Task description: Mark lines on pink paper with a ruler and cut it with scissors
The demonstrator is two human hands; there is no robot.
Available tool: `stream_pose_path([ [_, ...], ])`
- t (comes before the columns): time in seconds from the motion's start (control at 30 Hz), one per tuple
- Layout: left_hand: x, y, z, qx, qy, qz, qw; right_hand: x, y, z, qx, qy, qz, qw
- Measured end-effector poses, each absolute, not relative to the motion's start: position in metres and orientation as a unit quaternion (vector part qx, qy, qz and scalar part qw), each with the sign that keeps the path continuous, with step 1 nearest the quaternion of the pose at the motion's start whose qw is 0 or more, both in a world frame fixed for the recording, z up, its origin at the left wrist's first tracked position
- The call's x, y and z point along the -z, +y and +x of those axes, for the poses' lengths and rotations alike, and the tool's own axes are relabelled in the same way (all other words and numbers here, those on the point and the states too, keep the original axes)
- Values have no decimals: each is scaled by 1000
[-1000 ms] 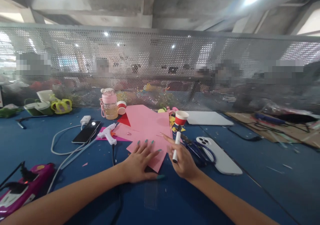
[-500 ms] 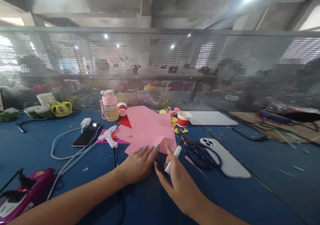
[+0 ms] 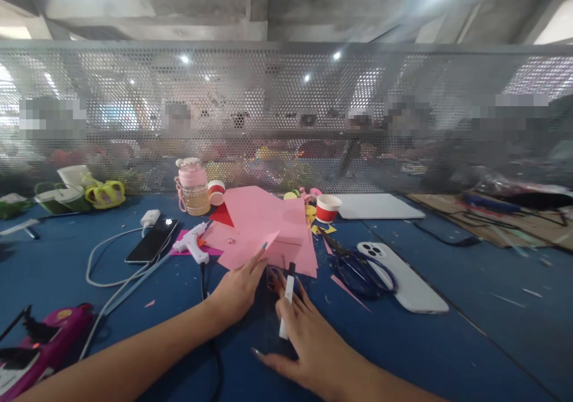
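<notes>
Pink paper sheets [image 3: 264, 217] lie in the middle of the blue table. My left hand [image 3: 239, 285] is at their near edge, its fingers on a sheet whose corner lifts up at the fingertips. Just to the right, my right hand [image 3: 299, 324] has its thumb spread out and its fingertips by the paper's near edge. A white marker [image 3: 287, 300] with a black end is held between the fingers of that hand. Dark blue scissors [image 3: 358, 274] lie right of the hands, beside a pink paper sliver [image 3: 349, 291].
A white glue gun [image 3: 193, 244], black phone [image 3: 152, 241] and pink bottle [image 3: 193, 187] stand or lie left. Right are a red-and-white cup [image 3: 327, 209], white phone [image 3: 409, 283] and white flat panel [image 3: 380, 206]. A magenta power strip [image 3: 58, 336] sits at lower left.
My right hand has moved left and nearer, its thumb spreading away, and the marker stands more upright. My left hand has shifted left, and the sheet under it has turned slightly.
</notes>
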State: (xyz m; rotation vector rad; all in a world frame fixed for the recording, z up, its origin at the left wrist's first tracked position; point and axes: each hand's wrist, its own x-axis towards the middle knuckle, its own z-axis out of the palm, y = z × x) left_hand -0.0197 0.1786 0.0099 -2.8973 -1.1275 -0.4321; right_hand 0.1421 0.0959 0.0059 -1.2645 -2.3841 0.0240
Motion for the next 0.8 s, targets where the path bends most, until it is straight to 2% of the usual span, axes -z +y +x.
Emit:
stream_pose_path([
  [0.17, -6, 180, -20, 199, -333, -921, 42, -1, 102, 144, 22, -849, -485, 209],
  [0.3, -7, 179, -20, 202, -315, -925, 65, 4, 109, 149, 67, -832, -500, 230],
  [0.57, -9, 182, -17, 215, -235, -944, 81, -6, 159, 178, 94, -784, -508, 344],
  [0.63, -11, 181, -17, 218, -217, -949, 69, -15, 194, 188, 122, -767, -563, 282],
  [0.8, -16, 179, -20, 219, -234, -947, -14, -44, 295, 205, 142, -741, -618, 221],
])
